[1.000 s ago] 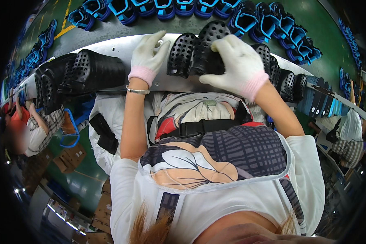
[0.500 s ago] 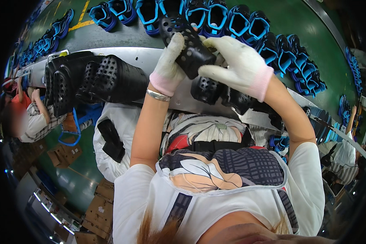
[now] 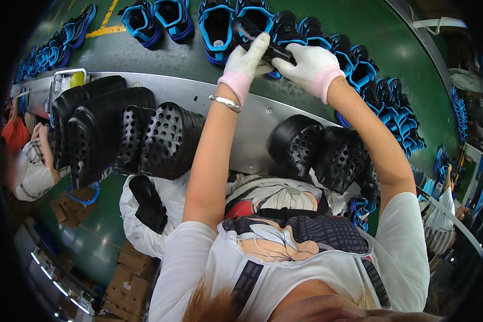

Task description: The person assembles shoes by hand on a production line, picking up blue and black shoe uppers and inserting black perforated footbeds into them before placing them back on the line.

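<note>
Both my hands wear white gloves with pink cuffs. My left hand closes its thumb and fingers round a dark perforated plastic shoe tree, held tilted above the row of shoes. My right hand grips the shoe tree's near end with thumb and fingers; part of it is hidden behind the gloves. Just beyond, a black shoe with bright blue lining stands on the green surface. Nearer me, stacks of similar black shoe trees lie at the left and right on the metal ledge.
Black and blue shoes line the green surface beyond the metal ledge. Another dark shoe tree lies on a white sheet by my left arm. Cardboard boxes stand at lower left. Other people sit at far left and far right.
My hands have moved farther out with the shoe tree, which now lies flatter over the shoes. My right hand has closed on its end. The shoes sit farther right.
</note>
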The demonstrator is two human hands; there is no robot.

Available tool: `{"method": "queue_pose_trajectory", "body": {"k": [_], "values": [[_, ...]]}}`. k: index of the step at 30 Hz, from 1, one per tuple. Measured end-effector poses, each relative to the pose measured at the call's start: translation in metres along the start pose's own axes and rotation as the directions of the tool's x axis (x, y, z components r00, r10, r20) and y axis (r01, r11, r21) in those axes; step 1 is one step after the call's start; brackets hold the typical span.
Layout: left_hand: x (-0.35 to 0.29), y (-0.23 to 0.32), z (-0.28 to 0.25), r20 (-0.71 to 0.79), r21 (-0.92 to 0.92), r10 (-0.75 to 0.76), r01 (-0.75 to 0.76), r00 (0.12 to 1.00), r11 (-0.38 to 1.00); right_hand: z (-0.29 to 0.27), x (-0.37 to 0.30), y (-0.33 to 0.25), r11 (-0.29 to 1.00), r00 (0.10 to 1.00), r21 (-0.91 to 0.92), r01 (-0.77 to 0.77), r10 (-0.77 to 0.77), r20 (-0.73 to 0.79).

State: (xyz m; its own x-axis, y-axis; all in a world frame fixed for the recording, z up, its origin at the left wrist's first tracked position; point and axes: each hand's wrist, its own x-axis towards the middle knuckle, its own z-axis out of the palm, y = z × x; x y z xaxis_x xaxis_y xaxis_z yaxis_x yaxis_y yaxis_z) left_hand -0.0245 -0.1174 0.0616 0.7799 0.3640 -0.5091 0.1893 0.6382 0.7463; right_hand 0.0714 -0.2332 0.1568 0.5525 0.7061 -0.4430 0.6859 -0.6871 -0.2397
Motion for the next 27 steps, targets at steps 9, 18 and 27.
{"method": "queue_pose_trajectory", "body": {"k": [9, 18, 27], "values": [[0.051, -0.038, -0.019, 0.186, 0.947, 0.521, -0.294, 0.833, 0.131, -0.015, 0.11, 0.014, 0.997, 0.997, -0.048, -0.059, 0.062, 0.055], [0.086, -0.01, -0.012, -0.023, 0.999, -0.017, 0.023, 1.0, -0.037, 0.049, 0.166, -0.025, 0.938, 0.995, -0.343, -0.043, 0.009, -0.1], [0.13, -0.033, -0.068, 0.308, 0.941, -0.021, -0.308, 0.951, -0.142, 0.042, 0.175, -0.037, 0.944, 0.985, -0.284, 0.168, -0.172, 0.01]]}}
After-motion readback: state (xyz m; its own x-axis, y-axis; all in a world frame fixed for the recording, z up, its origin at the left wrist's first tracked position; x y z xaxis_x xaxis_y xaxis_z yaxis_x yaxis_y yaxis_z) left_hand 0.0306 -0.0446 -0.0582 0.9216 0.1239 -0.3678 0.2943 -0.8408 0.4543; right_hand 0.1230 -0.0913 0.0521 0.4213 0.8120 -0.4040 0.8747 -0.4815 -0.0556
